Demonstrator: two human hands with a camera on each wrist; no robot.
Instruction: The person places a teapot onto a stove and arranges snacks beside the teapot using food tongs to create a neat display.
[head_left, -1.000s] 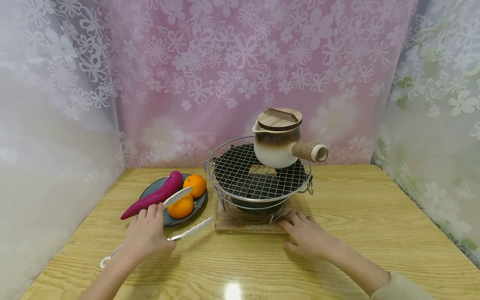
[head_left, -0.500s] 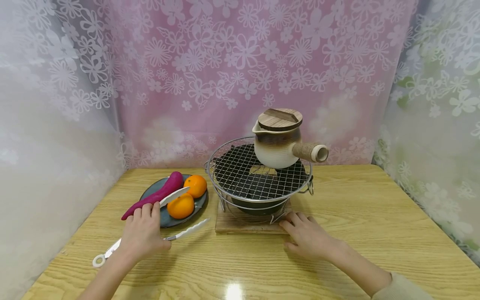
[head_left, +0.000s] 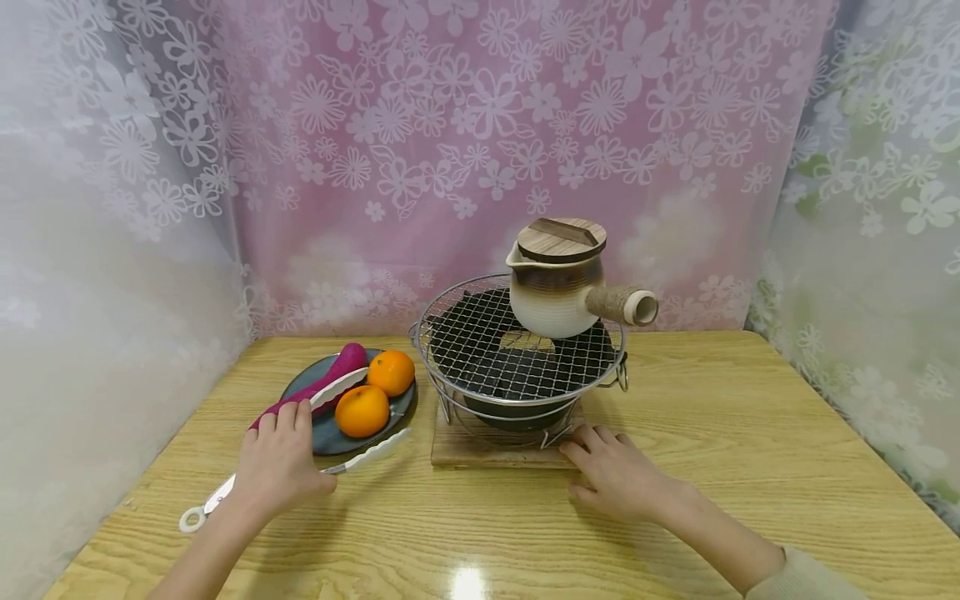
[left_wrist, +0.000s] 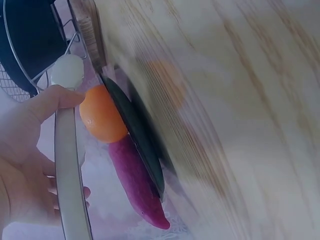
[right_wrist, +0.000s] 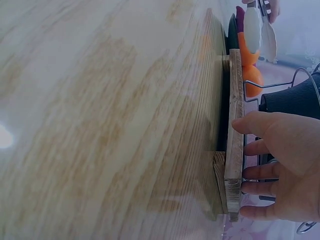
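Note:
My left hand (head_left: 276, 462) grips a pair of white-tipped metal tongs (head_left: 217, 495), thumb on one arm and fingers on the other, the arms spread apart. One tip overlaps a purple sweet potato (head_left: 349, 360) in the head view; the other is over the table in front of the plate. That dark plate (head_left: 327, 443) bears the sweet potato and two oranges (head_left: 392, 372). In the left wrist view the thumb lies along the tong arm (left_wrist: 70, 165). My right hand (head_left: 618, 477) rests at the near right corner of a wooden board (right_wrist: 235, 150), its fingers fairly straight.
A round grill stove with a wire mesh (head_left: 480, 358) stands on the board. On the mesh sits a cream and brown clay pot (head_left: 555, 304) with a wooden lid (head_left: 562, 240), its rope-wrapped handle (head_left: 611, 302) sticking out to the right. Floral curtains (head_left: 487, 125) enclose the table.
My left hand has shifted slightly left, and the tongs with it, their tips drawing away from the oranges. The right hand stays at the board's corner.

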